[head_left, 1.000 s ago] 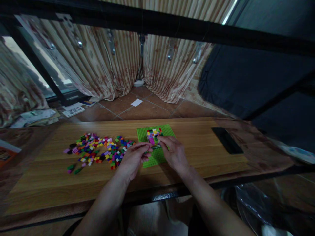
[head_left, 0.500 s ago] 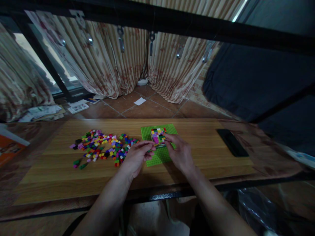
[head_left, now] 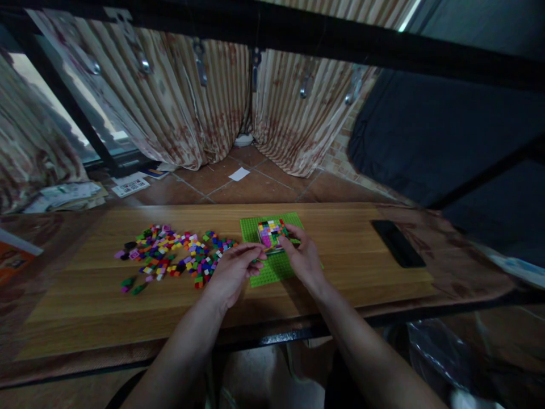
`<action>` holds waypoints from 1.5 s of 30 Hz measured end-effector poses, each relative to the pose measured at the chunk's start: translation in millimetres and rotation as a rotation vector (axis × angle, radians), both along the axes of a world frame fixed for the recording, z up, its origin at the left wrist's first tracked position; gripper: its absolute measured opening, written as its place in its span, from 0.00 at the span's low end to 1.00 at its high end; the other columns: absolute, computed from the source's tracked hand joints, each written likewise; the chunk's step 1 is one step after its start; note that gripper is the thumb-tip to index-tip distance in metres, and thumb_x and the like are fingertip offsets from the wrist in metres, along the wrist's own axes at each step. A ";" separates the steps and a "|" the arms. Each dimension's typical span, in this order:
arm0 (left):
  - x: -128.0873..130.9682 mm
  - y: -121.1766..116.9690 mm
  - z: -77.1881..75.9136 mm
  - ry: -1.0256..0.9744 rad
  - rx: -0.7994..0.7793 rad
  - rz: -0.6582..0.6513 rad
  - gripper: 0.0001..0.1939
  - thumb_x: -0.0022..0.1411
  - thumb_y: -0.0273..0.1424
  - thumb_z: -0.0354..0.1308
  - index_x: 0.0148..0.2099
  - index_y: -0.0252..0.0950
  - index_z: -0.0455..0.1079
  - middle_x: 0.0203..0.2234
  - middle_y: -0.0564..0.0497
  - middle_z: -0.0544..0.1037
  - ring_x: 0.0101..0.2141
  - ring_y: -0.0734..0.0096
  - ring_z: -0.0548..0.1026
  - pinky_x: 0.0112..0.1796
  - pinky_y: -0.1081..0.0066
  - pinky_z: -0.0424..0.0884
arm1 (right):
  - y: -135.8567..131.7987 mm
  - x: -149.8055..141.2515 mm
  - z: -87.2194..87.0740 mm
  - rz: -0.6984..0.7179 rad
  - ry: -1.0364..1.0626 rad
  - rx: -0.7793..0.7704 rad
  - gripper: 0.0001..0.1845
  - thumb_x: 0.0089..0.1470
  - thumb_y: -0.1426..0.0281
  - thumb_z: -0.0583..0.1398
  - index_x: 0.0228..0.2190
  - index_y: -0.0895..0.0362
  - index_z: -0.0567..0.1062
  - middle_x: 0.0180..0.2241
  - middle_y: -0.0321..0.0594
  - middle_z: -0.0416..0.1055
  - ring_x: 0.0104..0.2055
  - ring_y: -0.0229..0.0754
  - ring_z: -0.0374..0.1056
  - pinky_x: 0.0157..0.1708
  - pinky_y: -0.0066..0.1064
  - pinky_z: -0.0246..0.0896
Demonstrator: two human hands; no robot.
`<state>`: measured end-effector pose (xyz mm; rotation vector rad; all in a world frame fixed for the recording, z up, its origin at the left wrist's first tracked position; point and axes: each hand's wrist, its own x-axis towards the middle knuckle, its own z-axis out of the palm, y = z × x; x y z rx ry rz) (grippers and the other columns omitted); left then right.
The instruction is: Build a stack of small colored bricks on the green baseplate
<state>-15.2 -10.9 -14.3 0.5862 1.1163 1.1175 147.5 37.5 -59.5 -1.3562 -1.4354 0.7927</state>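
A block of multicoloured toy bricks [head_left: 269,228] stands on the green baseplate [head_left: 272,271], with a patchwork of small bricks on its upper face. My right hand [head_left: 303,255] is closed round the right side of this brick block, thumb at its near edge and forefinger toward the back. At the block's near left corner, my left hand [head_left: 234,270] pinches with thumb and forefinger; a thin yellowish edge shows by the fingertips, too small to name. The other left fingers are curled over the baseplate. Both hands partly hide the block's near side.
Loose toy bricks [head_left: 174,253] of many colours lie spread left of the baseplate on the wooden table [head_left: 353,250]. A black phone [head_left: 398,244] rests near the right end. Curtains [head_left: 196,113] hang behind, and a paper [head_left: 239,174] lies on the tiled floor.
My right thumb has shifted from beside the block to its near edge, and the fingers have come closer round it. My left hand keeps its pinch at the corner. The view has shifted slightly.
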 end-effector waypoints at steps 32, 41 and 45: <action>2.0 -1.9 -2.1 0.003 -0.017 0.000 0.15 0.45 0.32 0.69 0.36 0.31 0.75 0.25 0.50 0.78 0.23 0.79 0.71 0.26 0.77 0.66 | 3.5 -11.4 3.9 0.060 0.254 -0.037 0.24 0.41 0.60 0.67 0.41 0.56 0.76 0.39 0.42 0.77 0.40 0.42 0.72 0.43 0.39 0.66; 4.6 -3.7 0.9 -0.006 -0.011 -0.056 0.17 0.46 0.37 0.69 0.37 0.31 0.75 0.26 0.49 0.78 0.23 0.79 0.71 0.25 0.78 0.64 | -8.1 -3.0 17.7 -0.061 0.308 0.090 0.13 0.50 0.59 0.62 0.35 0.54 0.78 0.34 0.39 0.77 0.36 0.41 0.71 0.40 0.36 0.67; 8.3 -3.8 -1.5 0.010 0.007 -0.078 0.17 0.48 0.41 0.68 0.34 0.32 0.75 0.23 0.52 0.74 0.20 0.83 0.66 0.20 0.80 0.56 | -25.2 -1.4 32.6 0.177 0.133 0.100 0.09 0.53 0.62 0.61 0.31 0.53 0.79 0.31 0.37 0.76 0.35 0.40 0.71 0.39 0.35 0.66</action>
